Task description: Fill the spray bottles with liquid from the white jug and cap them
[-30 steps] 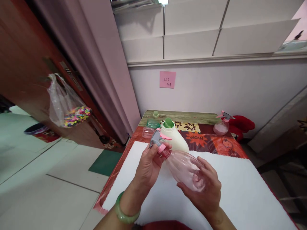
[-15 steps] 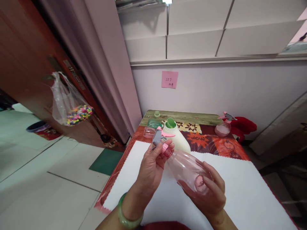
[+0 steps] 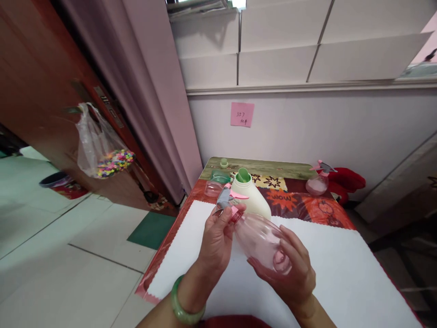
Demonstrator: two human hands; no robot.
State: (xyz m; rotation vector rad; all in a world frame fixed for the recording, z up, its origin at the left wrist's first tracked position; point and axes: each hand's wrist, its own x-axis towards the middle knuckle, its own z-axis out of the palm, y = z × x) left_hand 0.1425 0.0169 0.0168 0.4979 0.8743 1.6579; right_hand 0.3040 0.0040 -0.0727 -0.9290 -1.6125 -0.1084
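A clear pink spray bottle [image 3: 254,239] lies tilted between my two hands, its grey-and-pink spray head pointing away to the upper left. My left hand [image 3: 218,237], with a green bangle at the wrist, pinches the pink collar under the spray head [image 3: 224,197]. Around the bottle's wide base my right hand [image 3: 295,264] is wrapped, fingers on its side. Just beyond stands a cream jug [image 3: 252,200] with a green spout in its open mouth. Inside the bottle I can make out no liquid.
On the table's far part are a small green cap [image 3: 223,162], clear green and pink containers [image 3: 214,187], and another pink spray bottle [image 3: 317,183]. A white mat [image 3: 341,264] covers the near part. At left, a bag of colourful beads [image 3: 114,161] hangs from the door handle.
The bottle's base and my right hand have shifted slightly left, closer to my left hand. The spray head has turned a little. Both hands keep their hold.
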